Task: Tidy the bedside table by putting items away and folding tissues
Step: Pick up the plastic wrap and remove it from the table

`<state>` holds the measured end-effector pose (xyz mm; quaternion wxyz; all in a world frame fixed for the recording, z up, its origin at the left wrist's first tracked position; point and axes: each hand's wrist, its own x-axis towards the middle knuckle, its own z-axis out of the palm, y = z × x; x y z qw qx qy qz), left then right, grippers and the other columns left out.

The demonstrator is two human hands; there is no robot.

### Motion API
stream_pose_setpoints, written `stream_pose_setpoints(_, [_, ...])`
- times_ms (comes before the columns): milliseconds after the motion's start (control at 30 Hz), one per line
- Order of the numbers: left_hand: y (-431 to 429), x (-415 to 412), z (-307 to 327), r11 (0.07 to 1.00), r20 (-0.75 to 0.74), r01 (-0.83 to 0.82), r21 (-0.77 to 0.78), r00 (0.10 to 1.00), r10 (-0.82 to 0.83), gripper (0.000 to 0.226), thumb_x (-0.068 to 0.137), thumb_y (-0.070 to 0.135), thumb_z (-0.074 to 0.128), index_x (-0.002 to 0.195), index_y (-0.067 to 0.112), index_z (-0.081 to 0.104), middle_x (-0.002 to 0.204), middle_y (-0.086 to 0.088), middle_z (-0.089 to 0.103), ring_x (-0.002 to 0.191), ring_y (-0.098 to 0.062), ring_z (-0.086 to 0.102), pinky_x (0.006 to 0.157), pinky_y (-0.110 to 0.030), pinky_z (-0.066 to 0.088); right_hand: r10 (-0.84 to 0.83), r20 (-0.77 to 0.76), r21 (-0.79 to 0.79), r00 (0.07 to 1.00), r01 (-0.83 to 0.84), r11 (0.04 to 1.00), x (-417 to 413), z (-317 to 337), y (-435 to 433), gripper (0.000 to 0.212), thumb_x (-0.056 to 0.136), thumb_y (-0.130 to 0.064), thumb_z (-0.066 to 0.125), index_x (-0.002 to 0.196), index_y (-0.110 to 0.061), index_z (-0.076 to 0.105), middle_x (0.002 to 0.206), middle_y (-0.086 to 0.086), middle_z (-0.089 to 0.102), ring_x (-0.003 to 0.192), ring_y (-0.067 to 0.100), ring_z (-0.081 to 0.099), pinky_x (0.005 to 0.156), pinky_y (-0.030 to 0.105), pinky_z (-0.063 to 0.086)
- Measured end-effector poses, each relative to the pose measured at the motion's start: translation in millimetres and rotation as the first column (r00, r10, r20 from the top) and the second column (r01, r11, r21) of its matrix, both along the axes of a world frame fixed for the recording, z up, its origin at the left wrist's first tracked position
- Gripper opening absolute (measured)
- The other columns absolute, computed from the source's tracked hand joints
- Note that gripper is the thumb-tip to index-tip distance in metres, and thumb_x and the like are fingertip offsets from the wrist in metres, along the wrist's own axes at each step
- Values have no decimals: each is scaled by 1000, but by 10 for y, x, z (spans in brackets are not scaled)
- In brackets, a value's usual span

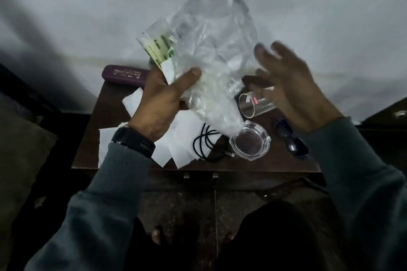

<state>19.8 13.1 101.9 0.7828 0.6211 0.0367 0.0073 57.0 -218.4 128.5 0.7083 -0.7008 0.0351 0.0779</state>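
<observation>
A small dark wooden bedside table (92, 138) stands against a pale wall, seen from above by a person in grey-green sleeves. Above the middle of the table, the left hand (163, 103) grips a crumpled clear plastic bag (211, 55) by its lower part, thumb pressed across the front; the bag rises upright and tilted, with a green and cream printed strip (158, 50) at its left edge. The right hand (290, 90) is raised to the right of the bag, fingers spread and slack, holding nothing and blurred. A black watch (134, 141) sits on the left wrist. On the table, under the left hand, loose white tissues (182, 149) lie scattered and overlapping across the left and centre. A black coiled cable (207, 141) lies partly on the tissues near the table's front. Just right of the cable is a clear glass ashtray (251, 141), and behind it a clear drinking glass (253, 105) lies on its side. Dark sunglasses (290, 138) rest near the table's right edge. A purple spectacle case (125, 75) with gold lettering lies at the back left corner.
</observation>
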Motion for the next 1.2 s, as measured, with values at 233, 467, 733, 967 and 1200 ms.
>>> stream_pose_setpoints(233, [-108,-75,-72,951,-51,231,208,973,-225,38,96,17,72,133,17,62,120,-3,77,109,-26,74,81,-52,61,246,-17,121,969,-243,962,-154,-259,28,91,62,-23,97,141,-8,54,137,13,65,129,32,62,109,56,48])
stream_pose_setpoints(467, [-324,-80,-119,891,44,206,405,969,-244,48,97,14,68,143,11,54,125,5,72,108,0,71,76,-15,56,0,94,-41,996,4,999,-300,-349,-64,55,69,-5,93,118,-12,69,119,8,75,114,24,72,95,48,60])
stream_pose_setpoints(733, [-469,-24,-151,941,88,226,254,963,-255,75,84,45,74,149,23,45,133,2,70,119,-14,69,86,-32,62,-135,75,-21,988,137,990,-366,-238,-538,54,66,-13,94,116,-13,73,110,6,78,103,23,76,82,44,63])
stream_pose_setpoints(967, [-648,-16,-324,616,278,-60,786,924,-264,63,97,62,52,152,30,46,149,17,55,138,-4,51,114,-38,44,-394,129,-60,910,404,913,-359,-299,-1577,55,71,-16,93,121,-15,71,118,10,75,106,32,74,84,48,61])
stream_pose_setpoints(1200, [-1603,-198,-681,205,192,-61,977,676,-711,66,97,49,60,154,21,44,161,3,45,146,-21,44,118,-38,38,-599,72,-73,797,604,794,-548,-616,-2423,59,74,-7,89,128,-2,65,119,14,74,103,29,75,86,49,62])
